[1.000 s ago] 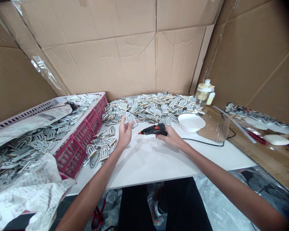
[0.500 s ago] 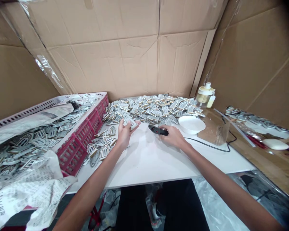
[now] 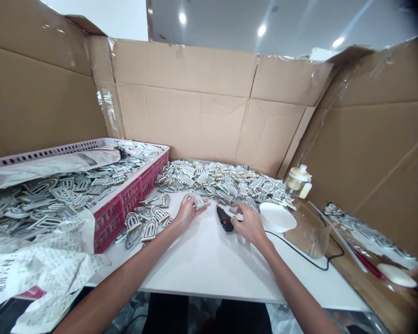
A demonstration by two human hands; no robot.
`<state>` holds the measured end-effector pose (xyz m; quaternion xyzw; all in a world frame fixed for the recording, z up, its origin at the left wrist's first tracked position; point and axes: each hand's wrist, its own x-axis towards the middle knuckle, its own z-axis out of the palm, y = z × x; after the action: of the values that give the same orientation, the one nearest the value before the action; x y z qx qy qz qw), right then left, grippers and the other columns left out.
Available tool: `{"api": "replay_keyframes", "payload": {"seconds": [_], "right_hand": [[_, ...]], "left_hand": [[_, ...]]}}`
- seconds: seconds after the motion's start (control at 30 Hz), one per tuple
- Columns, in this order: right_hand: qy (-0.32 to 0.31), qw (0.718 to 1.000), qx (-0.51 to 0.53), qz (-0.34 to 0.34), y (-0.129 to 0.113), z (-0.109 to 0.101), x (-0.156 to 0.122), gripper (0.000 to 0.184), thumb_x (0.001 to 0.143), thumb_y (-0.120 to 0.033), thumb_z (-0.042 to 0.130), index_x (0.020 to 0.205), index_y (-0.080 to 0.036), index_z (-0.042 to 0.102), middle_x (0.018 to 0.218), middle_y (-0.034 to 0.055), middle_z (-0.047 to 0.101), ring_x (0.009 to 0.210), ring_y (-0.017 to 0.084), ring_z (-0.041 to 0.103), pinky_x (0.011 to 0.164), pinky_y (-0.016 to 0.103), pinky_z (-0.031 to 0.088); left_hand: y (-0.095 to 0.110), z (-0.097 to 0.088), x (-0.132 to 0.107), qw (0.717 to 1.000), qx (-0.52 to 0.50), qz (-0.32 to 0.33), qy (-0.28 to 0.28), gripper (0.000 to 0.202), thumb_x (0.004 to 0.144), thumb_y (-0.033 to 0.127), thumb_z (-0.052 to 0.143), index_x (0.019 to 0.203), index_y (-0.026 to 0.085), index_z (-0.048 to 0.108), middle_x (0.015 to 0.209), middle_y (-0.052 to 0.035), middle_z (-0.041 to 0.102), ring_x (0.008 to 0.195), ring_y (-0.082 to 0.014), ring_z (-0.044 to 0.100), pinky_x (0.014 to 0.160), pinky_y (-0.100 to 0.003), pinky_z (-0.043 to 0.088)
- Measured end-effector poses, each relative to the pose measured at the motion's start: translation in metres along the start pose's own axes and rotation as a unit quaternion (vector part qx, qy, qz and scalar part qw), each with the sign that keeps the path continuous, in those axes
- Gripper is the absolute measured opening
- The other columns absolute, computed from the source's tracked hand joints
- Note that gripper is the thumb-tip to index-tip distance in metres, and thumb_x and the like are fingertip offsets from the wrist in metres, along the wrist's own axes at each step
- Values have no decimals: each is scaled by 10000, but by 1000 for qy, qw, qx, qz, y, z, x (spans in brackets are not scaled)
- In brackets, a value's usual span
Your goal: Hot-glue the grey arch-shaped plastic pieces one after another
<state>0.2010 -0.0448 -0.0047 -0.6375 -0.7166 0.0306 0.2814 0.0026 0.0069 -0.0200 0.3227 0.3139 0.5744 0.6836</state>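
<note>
My left hand (image 3: 185, 214) lies palm up on the white table (image 3: 212, 260) and holds a grey arch-shaped badge piece (image 3: 198, 202) in its fingertips, at the near edge of the big pile of like pieces (image 3: 223, 182). A black glue gun with a red trigger (image 3: 225, 218) lies on the table between my hands, nozzle pointing away from me. My right hand (image 3: 250, 224) rests just right of the gun. Its fingers are stretched out toward the pile's edge and hold nothing.
A red crate (image 3: 125, 199) lined with newspaper and full of the same pieces stands at the left. A white bowl (image 3: 277, 216), a small glue bottle (image 3: 298, 180) and the gun's black cord (image 3: 310, 260) lie at the right. Cardboard walls (image 3: 202, 111) enclose the table.
My right hand laid the glue gun flat on the table and let go of it. My left hand lowered with the piece. The camera tilted upward.
</note>
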Motion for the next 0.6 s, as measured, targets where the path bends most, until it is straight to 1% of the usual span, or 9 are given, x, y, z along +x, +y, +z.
{"api": "replay_keyframes", "payload": {"seconds": [0.1,0.17,0.23,0.33,0.43,0.5,0.53,0.6], "right_hand": [[-3,993,81,-84,-22,7,7,319,758,-302,516,1058,-198,541,946,48,575,890,188,519,787,304,388],[-6,988,98,-119,-38,16,13,346,756,-368,552,1060,-203,539,965,49,567,889,182,518,787,299,393],[-9,986,91,-136,-53,26,21,348,738,-396,583,1020,-194,549,951,51,568,862,178,520,758,289,393],[-7,987,56,-149,-68,39,33,250,730,-368,590,887,-175,570,845,36,582,755,157,514,659,252,368],[-35,988,16,-151,-75,42,47,170,708,-333,593,734,-166,576,676,1,570,617,124,480,568,222,317],[-50,989,-5,-139,-79,38,59,167,680,-324,604,677,-159,581,619,-5,566,578,114,472,543,212,301],[-46,991,-17,-128,-81,35,67,171,672,-325,604,664,-155,587,609,-1,572,574,114,476,537,210,298],[-19,993,-50,-102,-89,30,87,193,676,-339,590,650,-148,604,599,16,587,575,121,491,529,214,295]], "left_hand": [[-3,1,0,1000,2,10,-25,121,901,274,397,992,227,333,816,-43,645,757,-170,676,806,-378,501],[-6,1,0,999,0,19,-33,122,885,257,421,985,235,355,793,-14,624,716,-152,663,761,-348,507],[-10,0,1,999,-9,33,-26,123,866,240,443,973,238,382,783,9,599,677,-129,640,712,-305,504],[-11,0,4,998,-33,47,-5,78,849,211,447,917,226,412,749,31,560,629,-99,597,649,-238,480],[-7,0,6,997,-67,24,34,52,851,209,430,898,221,410,701,39,538,567,-89,556,604,-211,453],[-3,1,7,995,-88,9,47,41,871,247,405,902,219,402,675,37,538,531,-91,543,615,-222,455],[-1,2,6,994,-99,1,45,68,883,279,387,912,218,400,678,28,551,537,-98,557,640,-238,462],[4,3,5,992,-123,-24,34,155,896,352,352,953,215,397,724,-10,598,604,-129,612,714,-279,472]]}}
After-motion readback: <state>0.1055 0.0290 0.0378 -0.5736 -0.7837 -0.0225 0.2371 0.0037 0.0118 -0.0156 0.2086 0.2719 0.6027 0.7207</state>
